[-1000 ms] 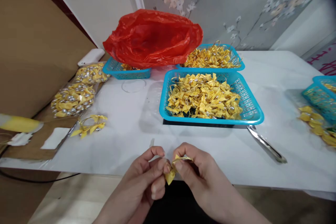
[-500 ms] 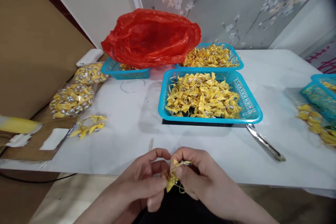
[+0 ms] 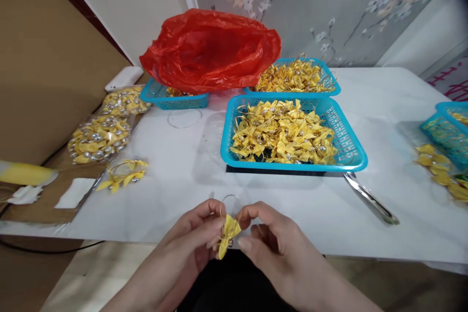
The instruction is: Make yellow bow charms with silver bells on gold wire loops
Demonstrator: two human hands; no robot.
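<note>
My left hand (image 3: 199, 234) pinches a yellow ribbon bow (image 3: 228, 232) between thumb and fingers, just over the table's front edge. A thin wire-like loop (image 3: 231, 196) rises from the bow and runs behind the right index finger. My right hand (image 3: 272, 239) is curled close on the bow's right side; its index finger appears hooked on the loop while the thumb tip stands a little apart. Beyond the hands is a blue basket (image 3: 292, 167) heaped with similar yellow bows with silvery beads (image 3: 281, 131).
Metal tweezers (image 3: 371, 198) lie right of the basket. At the back are another filled blue basket (image 3: 338, 91) and a red plastic bag (image 3: 208, 53) over a third. Bagged bows (image 3: 100, 139) and a loose ring of bows (image 3: 124, 174) lie left. More bows (image 3: 435, 165) lie far right.
The bow has turned upright and moved slightly up and left in my left hand, its loop now showing above. My right thumb has drawn away from the bow.
</note>
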